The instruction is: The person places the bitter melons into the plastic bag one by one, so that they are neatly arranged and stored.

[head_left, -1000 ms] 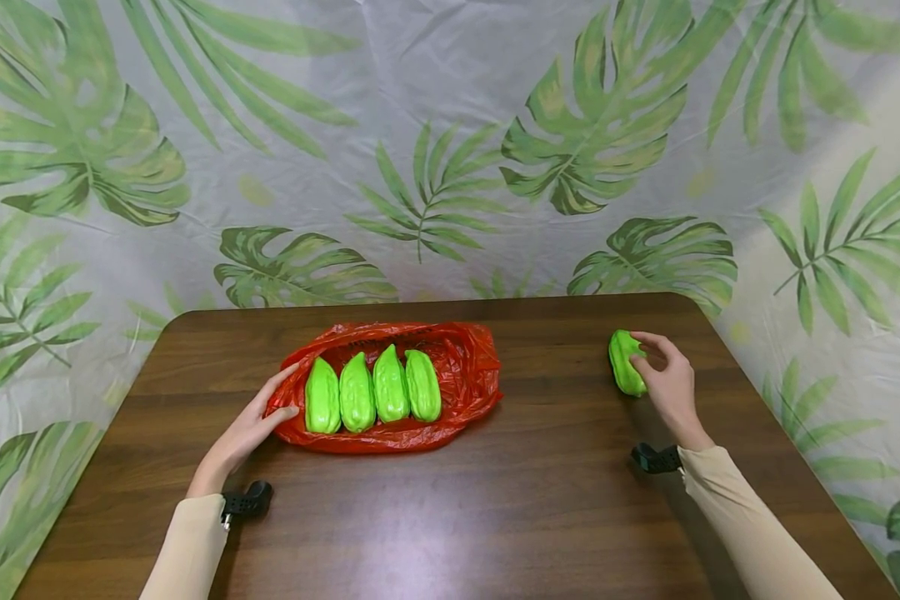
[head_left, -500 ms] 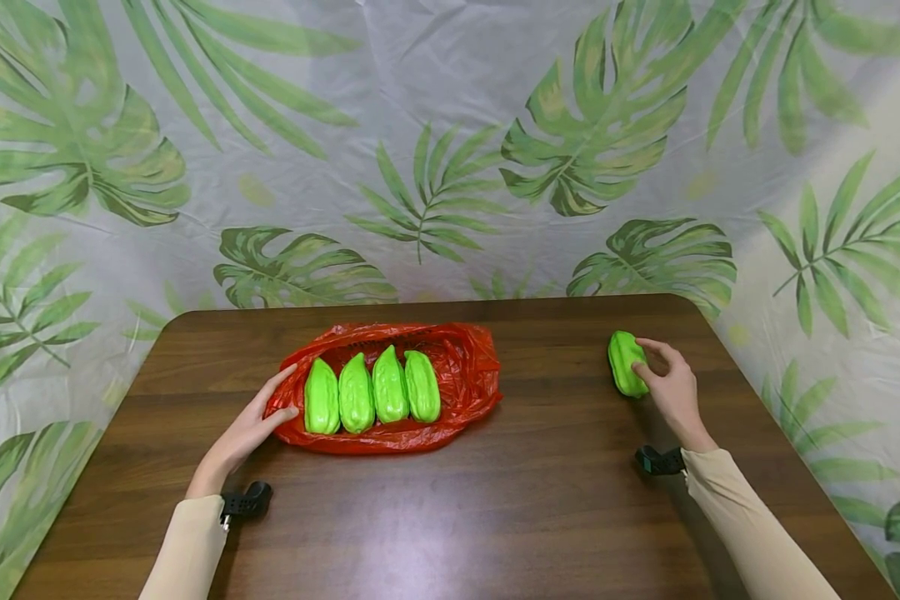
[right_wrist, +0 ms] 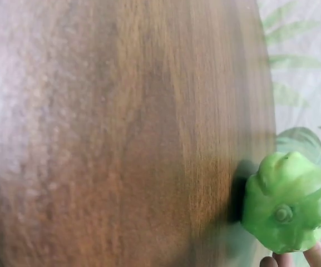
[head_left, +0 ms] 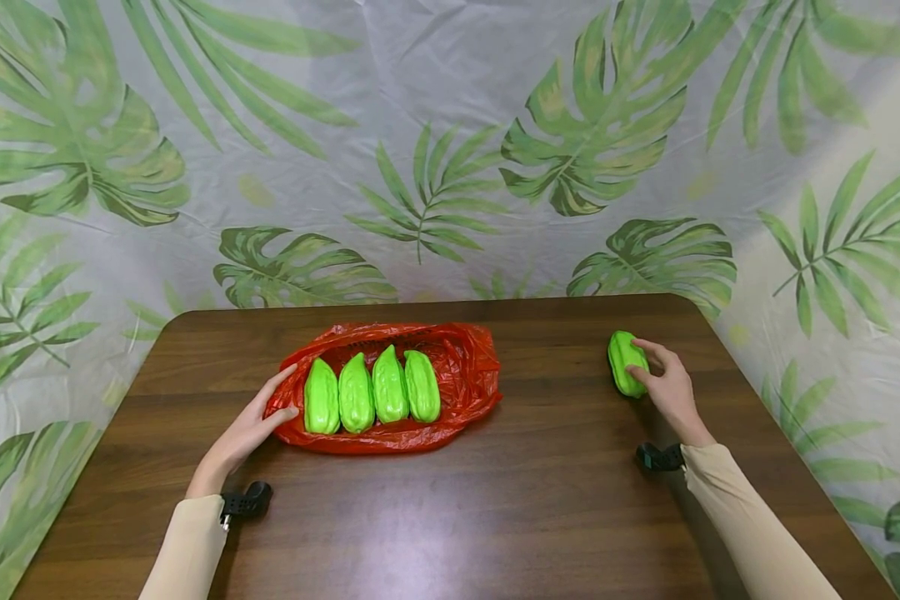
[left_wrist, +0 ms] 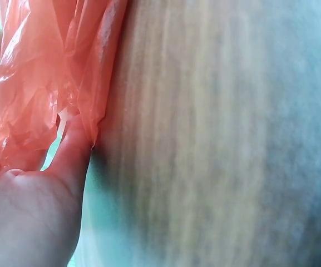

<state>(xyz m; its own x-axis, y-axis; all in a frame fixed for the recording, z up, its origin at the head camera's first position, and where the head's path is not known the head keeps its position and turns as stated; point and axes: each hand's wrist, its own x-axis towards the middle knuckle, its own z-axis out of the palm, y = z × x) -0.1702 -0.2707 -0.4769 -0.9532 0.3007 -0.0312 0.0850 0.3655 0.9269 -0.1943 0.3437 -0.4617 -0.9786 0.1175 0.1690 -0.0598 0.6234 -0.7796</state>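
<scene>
In the head view a red plastic bag lies open-mouthed on the table, left of centre. Several bright green ribbed gourds stand side by side in it, pointed ends away from me. At the bag's left end, my left hand holds its edge between thumb and fingers; the left wrist view shows the thin film over part of the hand. Far to the right, another green gourd rests on the table, gripped by my right hand. Its lobed end faces the right wrist camera, with fingers on opposite sides.
The brown wooden table has rounded far corners. Right behind its far edge hangs a leaf-patterned cloth, which also covers both sides. A wide stretch of tabletop separates the bag from the single gourd.
My right hand has shifted slightly on the gourd, the thumb moving lower and further across its near side. The left hand, bag and other gourds stay put.
</scene>
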